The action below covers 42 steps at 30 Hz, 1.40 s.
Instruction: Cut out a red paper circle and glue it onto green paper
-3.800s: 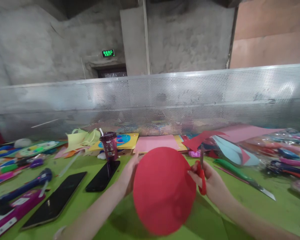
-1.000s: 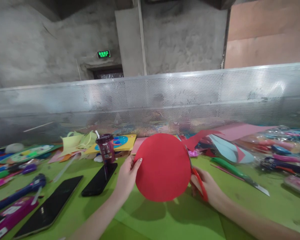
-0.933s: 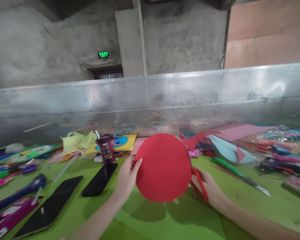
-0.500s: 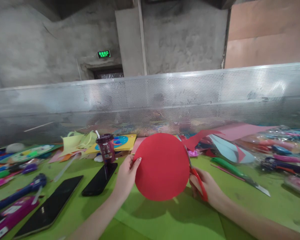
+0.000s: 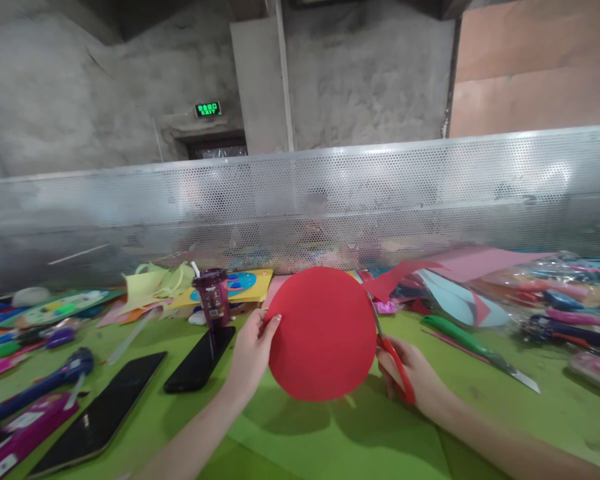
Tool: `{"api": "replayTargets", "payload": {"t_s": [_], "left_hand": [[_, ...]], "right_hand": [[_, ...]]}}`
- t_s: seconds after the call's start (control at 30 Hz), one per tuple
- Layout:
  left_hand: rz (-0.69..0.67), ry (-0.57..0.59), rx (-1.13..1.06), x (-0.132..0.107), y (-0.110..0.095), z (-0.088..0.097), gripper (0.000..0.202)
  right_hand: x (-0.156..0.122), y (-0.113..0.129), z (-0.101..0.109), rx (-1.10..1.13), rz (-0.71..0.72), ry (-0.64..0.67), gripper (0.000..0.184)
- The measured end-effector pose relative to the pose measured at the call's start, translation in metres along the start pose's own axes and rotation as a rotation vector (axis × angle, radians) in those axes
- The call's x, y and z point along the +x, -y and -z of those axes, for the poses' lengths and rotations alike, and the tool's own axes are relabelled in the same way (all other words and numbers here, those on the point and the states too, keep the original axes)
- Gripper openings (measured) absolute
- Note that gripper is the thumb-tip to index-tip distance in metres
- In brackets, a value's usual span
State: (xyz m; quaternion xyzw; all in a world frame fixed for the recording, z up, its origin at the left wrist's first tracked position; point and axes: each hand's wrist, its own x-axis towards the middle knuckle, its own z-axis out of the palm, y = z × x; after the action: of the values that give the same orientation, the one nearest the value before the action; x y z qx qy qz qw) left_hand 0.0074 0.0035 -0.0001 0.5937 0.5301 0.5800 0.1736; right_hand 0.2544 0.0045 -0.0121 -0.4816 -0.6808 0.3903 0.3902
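A round sheet of red paper (image 5: 323,333) is held up over the green tabletop, facing me. My left hand (image 5: 254,347) pinches its left edge, thumb on the front and the other fingers behind. In my right hand (image 5: 414,371) is a pair of scissors with red handles (image 5: 399,371), fingers wrapped round the loops. The blades point up along the right edge of the circle; whether they touch the paper I cannot tell. Behind the blade tips lies a jagged red paper offcut (image 5: 397,277).
Two black phones (image 5: 100,413) and a dark lidded cup with a straw (image 5: 213,300) stand left. A green-handled cutter (image 5: 473,343) lies right, its blade bare. Coloured paper, clay and plastic bags line the back, before a perforated metal panel (image 5: 300,193).
The red paper circle has shifted very slightly left, so a little more of the scissor blades shows at its right edge. Both hands keep their grips.
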Motion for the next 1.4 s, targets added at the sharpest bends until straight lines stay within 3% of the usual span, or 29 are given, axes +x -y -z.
{"api": "replayTargets", "payload": {"t_s": [0.47, 1.4], "left_hand": [[0.004, -0.036, 0.02, 0.003, 0.005, 0.001, 0.027], [0.045, 0.024, -0.036, 0.001, -0.001, 0.001, 0.025]], "right_hand": [[0.002, -0.004, 0.003, 0.116, -0.009, -0.019, 0.029], [-0.002, 0.005, 0.006, 0.067, -0.005, 0.044, 0.019]]}}
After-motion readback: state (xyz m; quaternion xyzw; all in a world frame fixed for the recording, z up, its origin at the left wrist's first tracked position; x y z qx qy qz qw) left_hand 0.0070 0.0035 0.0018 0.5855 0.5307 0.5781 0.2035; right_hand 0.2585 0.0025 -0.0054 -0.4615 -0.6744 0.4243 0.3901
